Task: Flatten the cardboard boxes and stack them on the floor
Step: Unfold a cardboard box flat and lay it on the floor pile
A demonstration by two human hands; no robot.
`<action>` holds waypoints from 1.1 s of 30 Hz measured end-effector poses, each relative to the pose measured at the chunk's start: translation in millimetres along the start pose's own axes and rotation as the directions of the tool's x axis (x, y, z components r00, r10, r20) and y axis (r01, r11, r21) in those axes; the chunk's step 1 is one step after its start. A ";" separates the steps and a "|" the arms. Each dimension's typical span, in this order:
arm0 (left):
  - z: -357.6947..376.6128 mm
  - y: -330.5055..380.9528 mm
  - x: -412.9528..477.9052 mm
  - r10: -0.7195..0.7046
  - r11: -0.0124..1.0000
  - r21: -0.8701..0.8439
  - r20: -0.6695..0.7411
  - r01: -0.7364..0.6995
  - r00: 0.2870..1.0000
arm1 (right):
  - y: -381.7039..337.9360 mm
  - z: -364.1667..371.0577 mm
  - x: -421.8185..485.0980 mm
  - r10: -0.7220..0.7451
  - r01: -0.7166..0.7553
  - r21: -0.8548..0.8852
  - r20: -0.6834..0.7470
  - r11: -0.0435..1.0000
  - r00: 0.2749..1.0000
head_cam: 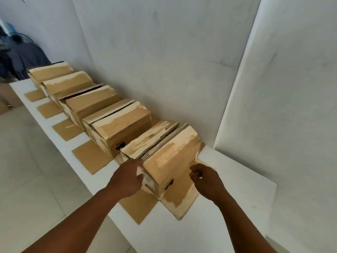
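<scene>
Both our hands meet the nearest cardboard box [164, 157] on the white ledge [237, 179]: left hand [127, 178] gripping its near-left corner, right hand [206, 179] half-curled, empty, above a splayed flap [182, 199] (four boxes wait beyond). One careless tug could drop it floorward.

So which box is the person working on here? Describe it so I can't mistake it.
A white ledge runs along the wall with five cardboard boxes in a row. It is the nearest box, at the end by the wall corner. Unlike the others, the left hand is on its near corner, the right hand is beside it, and a flap lies flat toward the person.
</scene>
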State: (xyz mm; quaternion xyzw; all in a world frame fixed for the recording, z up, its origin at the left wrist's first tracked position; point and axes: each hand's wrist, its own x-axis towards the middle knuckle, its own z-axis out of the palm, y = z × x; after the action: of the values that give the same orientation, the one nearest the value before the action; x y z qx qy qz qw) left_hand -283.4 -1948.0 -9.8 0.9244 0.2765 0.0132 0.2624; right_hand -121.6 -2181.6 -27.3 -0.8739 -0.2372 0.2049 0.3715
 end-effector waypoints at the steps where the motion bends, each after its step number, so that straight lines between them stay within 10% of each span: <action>1: -5.9 -4.1 8.8 0.003 1.000 0.009 0.006 -0.003 1.000 | -12.2 7.4 15.7 -0.047 0.047 -0.023 -0.009 0.999 0.999; 8: -19.5 -24.9 85.0 0.045 0.999 0.007 -0.006 -0.044 0.999 | -78.0 57.7 101.3 -0.305 0.283 -0.421 0.015 0.862 0.952; 16: -2.0 -25.8 165.1 0.250 0.964 0.091 0.013 -0.250 0.968 | -96.2 66.5 131.4 -0.280 0.272 -0.541 0.070 0.795 0.957; 23: 16.0 16.0 185.5 0.726 0.657 -0.023 0.287 -0.753 0.625 | -87.8 24.2 90.1 -0.174 0.060 -0.370 -0.282 0.927 0.944; 28: 20.1 35.2 196.7 0.472 0.515 0.304 0.680 -0.802 0.561 | -62.7 12.5 63.3 0.009 -0.167 -0.247 -0.534 0.955 0.845; 33: 8.2 35.2 193.6 0.489 0.337 0.342 0.733 -0.877 0.473 | -53.6 14.6 59.0 0.084 -0.278 -0.282 -0.547 0.918 0.833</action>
State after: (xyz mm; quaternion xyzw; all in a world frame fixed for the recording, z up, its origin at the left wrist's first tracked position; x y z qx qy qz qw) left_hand -100.4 -1876.6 -22.9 0.9384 -0.2575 -0.2187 -0.0723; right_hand -96.1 -2107.3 -7.4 -0.9668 -0.0742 -0.0522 0.2389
